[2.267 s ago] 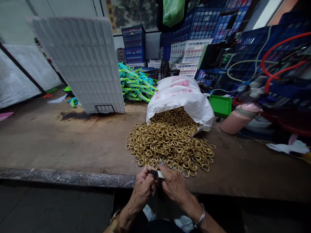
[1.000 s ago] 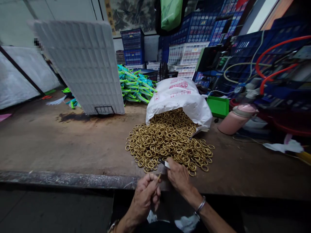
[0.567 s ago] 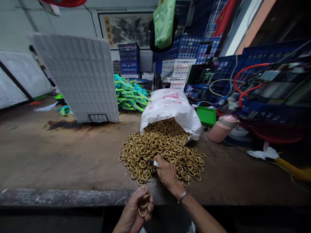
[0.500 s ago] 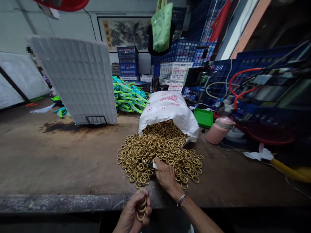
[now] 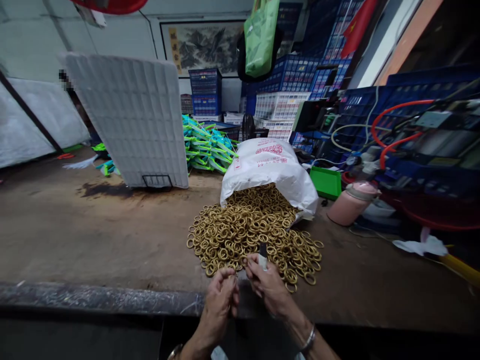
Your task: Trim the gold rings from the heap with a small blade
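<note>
A large heap of brass-coloured rings (image 5: 240, 230) spills from the mouth of a white sack (image 5: 268, 167) onto the table. At the heap's near edge, my left hand (image 5: 220, 299) is closed, thumb against fingertips; the rings seen in it a moment ago are mostly hidden by its fingers. My right hand (image 5: 270, 286) is close beside it, pinching at the front of the heap. Gripped in the right hand is a small tool (image 5: 263, 256) with a dark flat end and a white lower part, pointing up. Whether its fingertips also pinch a ring, I cannot tell.
A white quilted panel (image 5: 131, 120) stands on the table (image 5: 112, 240) at left, with blue-green packets (image 5: 206, 145) behind it. Right of the sack are a green tray (image 5: 325, 182), a pink bottle (image 5: 352, 202) and orange hoses (image 5: 397, 110). Blue crates (image 5: 205, 90) are stacked behind.
My right hand has drawn back from the heap, its tool now turned upright. My left hand has risen toward the right one and turned, hiding its rings. The view has shifted slightly left.
</note>
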The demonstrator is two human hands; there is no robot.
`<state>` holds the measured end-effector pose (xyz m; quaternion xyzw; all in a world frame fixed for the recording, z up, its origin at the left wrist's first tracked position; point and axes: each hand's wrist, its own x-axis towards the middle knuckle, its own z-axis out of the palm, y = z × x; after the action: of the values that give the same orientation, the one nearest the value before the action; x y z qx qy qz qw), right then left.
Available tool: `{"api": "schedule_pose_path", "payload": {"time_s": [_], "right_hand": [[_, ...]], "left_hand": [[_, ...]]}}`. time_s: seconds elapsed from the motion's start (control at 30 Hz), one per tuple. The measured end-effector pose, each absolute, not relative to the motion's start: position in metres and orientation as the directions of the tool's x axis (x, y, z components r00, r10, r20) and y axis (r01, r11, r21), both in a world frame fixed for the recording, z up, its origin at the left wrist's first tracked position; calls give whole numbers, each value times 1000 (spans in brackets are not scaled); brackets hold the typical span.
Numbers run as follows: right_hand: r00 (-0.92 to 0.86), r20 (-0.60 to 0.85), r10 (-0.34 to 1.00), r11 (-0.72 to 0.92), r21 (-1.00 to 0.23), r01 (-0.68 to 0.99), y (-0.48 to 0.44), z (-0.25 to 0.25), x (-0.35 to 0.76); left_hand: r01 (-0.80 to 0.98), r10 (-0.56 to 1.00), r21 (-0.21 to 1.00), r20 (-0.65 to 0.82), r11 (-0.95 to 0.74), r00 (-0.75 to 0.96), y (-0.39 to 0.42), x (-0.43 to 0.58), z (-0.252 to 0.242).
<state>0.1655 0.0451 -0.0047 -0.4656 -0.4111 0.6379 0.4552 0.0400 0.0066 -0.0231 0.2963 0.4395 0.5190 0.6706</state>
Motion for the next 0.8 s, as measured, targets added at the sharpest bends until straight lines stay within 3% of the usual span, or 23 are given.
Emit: {"api": "schedule_pose_path", "payload": {"time_s": [0.13,0.27,0.37,0.47,0.57,0.63,0.73,0.8], "right_hand": [[-253,-281,926,-361,-857,-368,30,0,162],[-316,-288,904,-399,-834,-381,24,-5,159],[-311,-291,905,-381,-879,-286,23,-12,159],[-192,-268,944,-290,-952,-98,27,-18,161],[-88,-146,985,-133,-982,137,32,-17,164],[-112,-57,992,-27,-967,255,33,-14,164],[-165,-3,986,52,-943,327,32,-11,162],[-158,-30,987,16,-958,286,31,-12,160]], "left_hand": [[-350,960,896,-280,273,33,7,44,-20],[-328,961,909,-275,258,-6,9,46,-20],[-273,969,935,-246,227,-36,10,44,-22],[-113,987,988,-114,101,-111,8,38,-22],[112,990,991,80,-67,-116,4,32,-21],[191,989,974,136,-122,-59,3,29,-18],[188,992,975,122,-116,-18,1,29,-13],[86,997,994,67,-64,-25,0,29,-9]]}}
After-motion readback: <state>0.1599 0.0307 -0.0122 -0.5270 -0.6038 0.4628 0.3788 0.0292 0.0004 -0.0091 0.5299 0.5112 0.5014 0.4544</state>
